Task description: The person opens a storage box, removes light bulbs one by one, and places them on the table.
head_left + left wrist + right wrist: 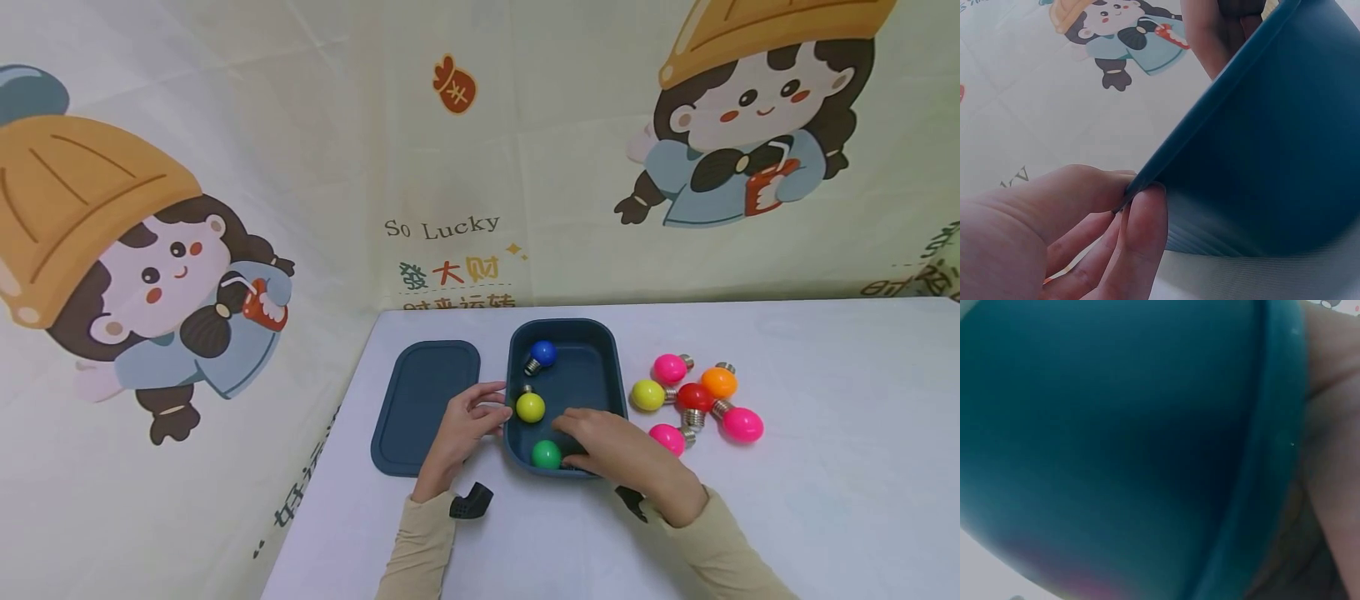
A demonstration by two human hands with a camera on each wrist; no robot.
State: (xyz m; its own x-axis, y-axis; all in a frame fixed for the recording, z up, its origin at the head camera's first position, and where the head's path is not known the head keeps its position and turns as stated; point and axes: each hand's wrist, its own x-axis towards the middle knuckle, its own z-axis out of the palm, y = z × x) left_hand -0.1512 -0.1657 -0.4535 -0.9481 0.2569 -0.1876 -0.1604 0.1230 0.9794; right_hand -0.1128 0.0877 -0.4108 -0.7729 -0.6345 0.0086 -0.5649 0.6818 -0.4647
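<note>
A dark blue box (615,392) stands open on the white table (825,500). Inside it lie a blue bulb (542,353), a yellow bulb (530,407) and a green bulb (546,454). My left hand (468,421) pinches the box's left rim, and the left wrist view shows thumb and fingers (1144,225) closed on that edge of the box (1260,156). My right hand (615,450) reaches over the near right corner, its fingertips at the green bulb, whose metal base is hidden. The right wrist view shows only the box wall (1116,425) and part of the right hand (1335,456).
The box's flat blue lid (427,404) lies just left of it. Right of the box sit several loose bulbs: pink (670,367), orange (718,382), yellow (647,395), red (694,397), pink (742,424) and pink (666,437). A printed cloth backdrop (450,167) stands behind and to the left.
</note>
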